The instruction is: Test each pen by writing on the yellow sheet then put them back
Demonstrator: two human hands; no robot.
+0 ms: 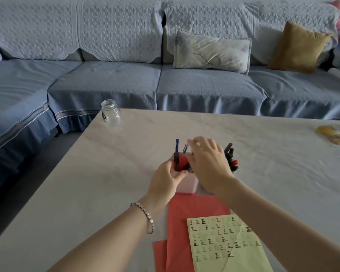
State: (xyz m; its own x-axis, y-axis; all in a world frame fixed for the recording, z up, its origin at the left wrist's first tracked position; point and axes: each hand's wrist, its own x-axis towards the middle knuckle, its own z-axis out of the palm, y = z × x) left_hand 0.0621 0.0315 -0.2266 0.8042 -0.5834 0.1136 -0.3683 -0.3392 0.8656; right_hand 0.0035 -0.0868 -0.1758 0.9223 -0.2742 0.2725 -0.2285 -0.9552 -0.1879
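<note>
A: We log the yellow sheet [227, 245] first. It lies flat at the near edge of the table [110, 183], its upper part overlapping red paper [194, 205]. It carries rows of the same small written mark in black, red and pale grey-green ink, and a diagonal crease crosses its right side.

B: We add the pen holder [185, 184]. It stands just beyond the red paper, near the middle of the table, white outside and red inside. A blue pen [177, 152] stands upright in its left part. A cluster of dark pens [230, 154] with one red cap shows at its right, behind the hand.

A: We note the left hand [166, 180]: it grips the holder's left front corner, thumb pressed on the rim and fingers wrapped behind the wall. A metal bracelet [145, 214] sits on that wrist.

B: The right hand [208, 163] reaches over the top of the holder, palm down, fingers spread and blurred. We cannot tell whether it has hold of a pen; its fingertips hide what lies beneath them.

A: Both forearms come in from the bottom of the view and converge on the holder.

B: Outward: a clear glass jar [110, 116] stands at the far left corner of the table. A yellowish packet [333, 136] lies at the far right edge. Beyond the table, a blue-covered sofa [106, 81] holds a pale printed pillow [212, 52] and a mustard cushion [298, 47].
</note>
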